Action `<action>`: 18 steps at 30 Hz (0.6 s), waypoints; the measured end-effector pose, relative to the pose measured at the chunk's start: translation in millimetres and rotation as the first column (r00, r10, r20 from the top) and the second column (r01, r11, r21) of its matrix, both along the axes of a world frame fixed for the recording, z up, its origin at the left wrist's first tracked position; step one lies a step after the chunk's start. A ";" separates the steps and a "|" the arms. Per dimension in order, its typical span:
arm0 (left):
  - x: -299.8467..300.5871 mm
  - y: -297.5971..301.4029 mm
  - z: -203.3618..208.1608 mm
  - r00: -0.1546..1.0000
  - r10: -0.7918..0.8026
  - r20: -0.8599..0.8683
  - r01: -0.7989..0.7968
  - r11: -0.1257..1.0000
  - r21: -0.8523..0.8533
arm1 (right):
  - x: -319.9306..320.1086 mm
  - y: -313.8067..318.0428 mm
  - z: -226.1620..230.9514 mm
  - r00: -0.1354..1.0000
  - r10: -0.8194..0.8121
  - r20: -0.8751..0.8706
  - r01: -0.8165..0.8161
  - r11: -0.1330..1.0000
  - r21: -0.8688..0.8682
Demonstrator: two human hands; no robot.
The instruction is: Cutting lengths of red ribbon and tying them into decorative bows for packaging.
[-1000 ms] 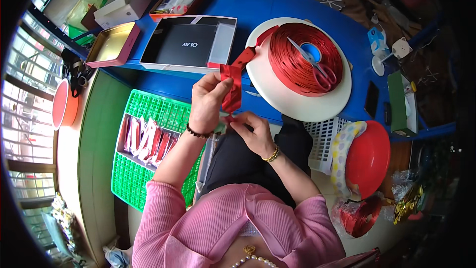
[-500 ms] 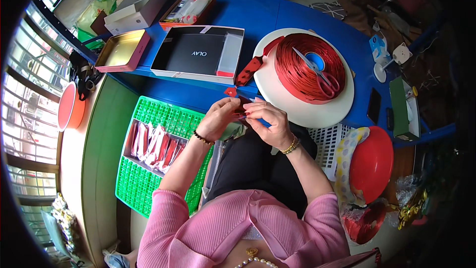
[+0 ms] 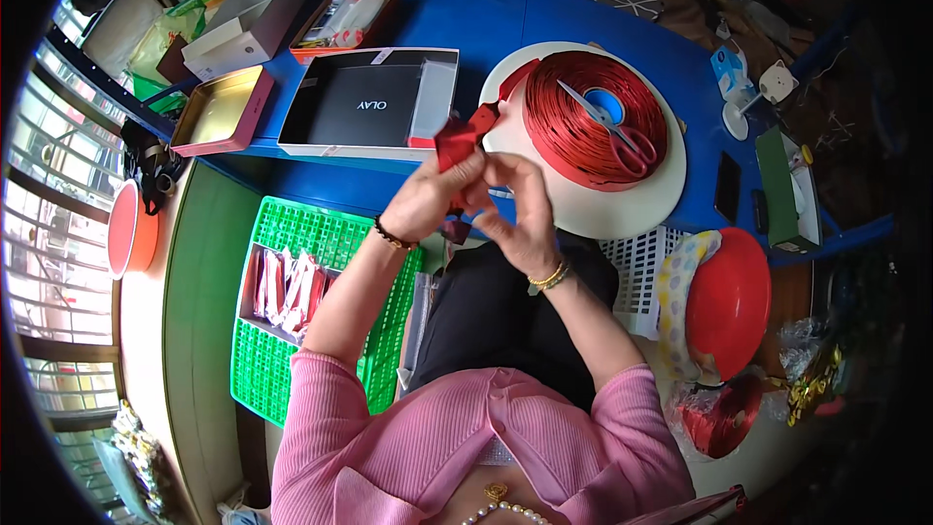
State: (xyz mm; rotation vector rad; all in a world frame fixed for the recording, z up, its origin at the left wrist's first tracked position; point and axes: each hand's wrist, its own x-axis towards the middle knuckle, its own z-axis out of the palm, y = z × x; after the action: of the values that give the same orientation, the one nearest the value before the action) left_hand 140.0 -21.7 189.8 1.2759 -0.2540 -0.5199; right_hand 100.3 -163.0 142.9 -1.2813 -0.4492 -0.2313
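A dark-spotted red ribbon (image 3: pixel 455 143) runs from the large red ribbon roll (image 3: pixel 554 151) to my hands. My left hand (image 3: pixel 420 202) is closed on it, thumb on top, and a folded piece stands up above the thumb. Some darker red ribbon (image 3: pixel 455 228) hangs below these fingers. My right hand (image 3: pixel 525 219) meets the left at the ribbon; its fingers curl in against it and its thumb stands apart, with the fingertips partly hidden. Scissors (image 3: pixel 634 150) with red handles lie on the roll, which rests on a white round board (image 3: pixel 583 219).
An open black-lined box (image 3: pixel 340 102) and a gold-lined tin (image 3: pixel 219 117) stand on the blue table (image 3: pixel 476 15). Lower left, a green crate (image 3: pixel 258 374) carries a box of wrapped red pieces (image 3: pixel 287 292). At right are a phone (image 3: pixel 727 185) and a red basin (image 3: pixel 729 301).
The hands have turned, and the ribbon now stands folded above my left thumb. My right hand has drawn its thumb back from the pinch. The whole view has shifted slightly.
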 end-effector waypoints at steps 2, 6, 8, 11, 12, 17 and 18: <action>13.3 6.6 10.2 0.997 -0.072 0.038 0.078 0.979 -0.189 | -11.2 11.7 -37.6 0.986 -0.115 0.121 0.148 0.940 -0.308; 30.5 23.7 32.1 1.000 -0.006 0.002 0.006 0.938 -0.346 | -32.1 44.3 -72.3 0.915 0.114 -0.387 -0.185 0.971 -0.153; 44.2 43.2 36.6 0.999 0.035 0.019 -0.025 0.914 -0.405 | -36.3 45.9 -75.9 0.892 0.168 -0.420 -0.219 0.973 -0.078; 63.0 82.7 31.7 0.975 0.199 0.098 -0.148 0.913 -0.381 | -39.7 30.2 -68.4 0.757 0.404 -0.514 -0.425 0.901 0.083; 66.0 92.1 22.7 0.961 0.243 0.129 -0.180 0.910 -0.373 | -38.7 23.3 -61.0 0.762 0.438 -0.477 -0.442 0.890 0.111; 34.2 72.0 -40.0 0.964 0.238 0.121 -0.209 0.954 -0.214 | -10.2 4.2 4.9 0.943 0.293 -0.161 -0.300 0.954 -0.024; 24.4 62.5 -50.1 0.986 0.141 0.092 -0.112 0.957 -0.267 | -0.4 5.0 13.1 0.961 0.255 -0.110 -0.256 0.967 0.009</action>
State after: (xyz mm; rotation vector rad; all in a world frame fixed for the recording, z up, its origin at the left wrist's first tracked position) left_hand 164.5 40.9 139.7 1.0560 -0.3203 -0.2944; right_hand 99.9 -158.0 156.0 -1.2204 -0.5150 0.0589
